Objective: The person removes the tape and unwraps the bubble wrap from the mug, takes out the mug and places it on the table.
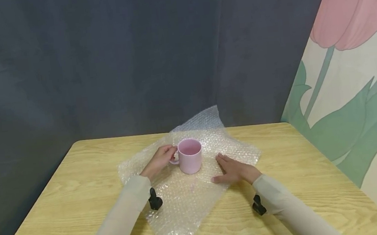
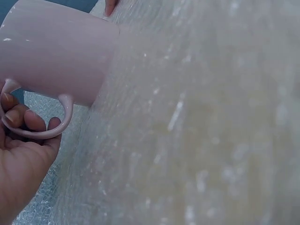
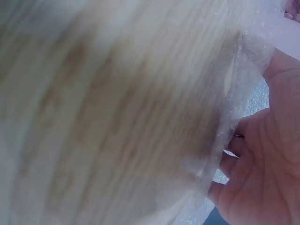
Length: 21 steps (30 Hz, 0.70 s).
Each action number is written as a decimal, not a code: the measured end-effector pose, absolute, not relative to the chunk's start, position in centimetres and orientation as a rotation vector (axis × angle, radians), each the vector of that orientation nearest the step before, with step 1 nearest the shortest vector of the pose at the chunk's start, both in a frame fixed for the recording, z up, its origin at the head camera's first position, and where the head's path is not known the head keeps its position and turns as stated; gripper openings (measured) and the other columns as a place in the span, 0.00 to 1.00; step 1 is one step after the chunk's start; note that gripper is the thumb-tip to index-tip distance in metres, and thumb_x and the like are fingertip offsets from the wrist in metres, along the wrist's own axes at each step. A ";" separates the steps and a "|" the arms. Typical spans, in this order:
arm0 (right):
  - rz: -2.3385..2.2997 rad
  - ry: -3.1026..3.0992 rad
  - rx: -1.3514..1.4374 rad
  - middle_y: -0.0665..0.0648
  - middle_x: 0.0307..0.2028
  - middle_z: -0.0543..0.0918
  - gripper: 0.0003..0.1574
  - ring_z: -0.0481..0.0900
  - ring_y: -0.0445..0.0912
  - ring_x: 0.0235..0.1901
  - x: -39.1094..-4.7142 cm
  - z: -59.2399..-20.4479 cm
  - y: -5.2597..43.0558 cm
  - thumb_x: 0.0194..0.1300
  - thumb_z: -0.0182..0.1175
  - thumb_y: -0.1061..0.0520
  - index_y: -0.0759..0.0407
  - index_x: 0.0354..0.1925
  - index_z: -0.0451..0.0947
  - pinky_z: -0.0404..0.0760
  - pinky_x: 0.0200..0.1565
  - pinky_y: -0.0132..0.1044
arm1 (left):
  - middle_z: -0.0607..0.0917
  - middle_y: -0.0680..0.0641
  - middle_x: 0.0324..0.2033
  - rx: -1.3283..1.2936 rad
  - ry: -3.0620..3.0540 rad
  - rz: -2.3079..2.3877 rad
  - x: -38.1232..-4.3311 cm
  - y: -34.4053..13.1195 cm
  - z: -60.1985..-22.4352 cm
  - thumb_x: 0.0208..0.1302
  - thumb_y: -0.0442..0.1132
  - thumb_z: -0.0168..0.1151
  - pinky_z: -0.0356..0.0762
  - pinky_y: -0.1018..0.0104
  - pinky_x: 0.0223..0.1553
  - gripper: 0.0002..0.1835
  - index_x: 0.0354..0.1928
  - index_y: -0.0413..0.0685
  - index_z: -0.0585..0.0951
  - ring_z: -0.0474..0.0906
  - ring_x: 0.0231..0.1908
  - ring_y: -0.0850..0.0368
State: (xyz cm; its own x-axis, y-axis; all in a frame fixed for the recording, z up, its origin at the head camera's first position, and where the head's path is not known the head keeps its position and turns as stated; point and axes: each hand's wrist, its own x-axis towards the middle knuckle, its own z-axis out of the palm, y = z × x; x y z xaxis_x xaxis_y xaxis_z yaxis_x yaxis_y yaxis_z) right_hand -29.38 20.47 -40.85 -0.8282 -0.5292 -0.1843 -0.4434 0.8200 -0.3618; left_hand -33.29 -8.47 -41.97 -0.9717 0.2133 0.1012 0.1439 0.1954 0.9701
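Observation:
A pink mug stands upright on a sheet of clear bubble wrap, its opening facing up. My left hand grips the mug's handle, and in the left wrist view the fingers curl through the handle loop. To the right of the mug, my right hand rests palm down on the bubble wrap with its fingers extended. The right wrist view has that hand at the sheet's edge, apart from the mug.
The bubble wrap lies across a light wooden table, and one corner of it rises past the back edge. Behind the table hangs a dark curtain. A wall with painted tulips borders the right side.

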 end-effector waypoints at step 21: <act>-0.419 2.718 -0.709 0.73 0.72 0.46 0.60 0.43 0.63 0.72 -29.4 -40.6 20.4 0.65 0.57 0.34 0.74 0.72 0.45 0.47 0.70 0.53 | 0.69 0.48 0.22 0.238 2.334 2.086 -33.4 -7.8 -42.2 0.69 0.32 0.49 0.64 0.70 0.25 0.15 0.21 0.45 0.67 0.66 0.26 0.56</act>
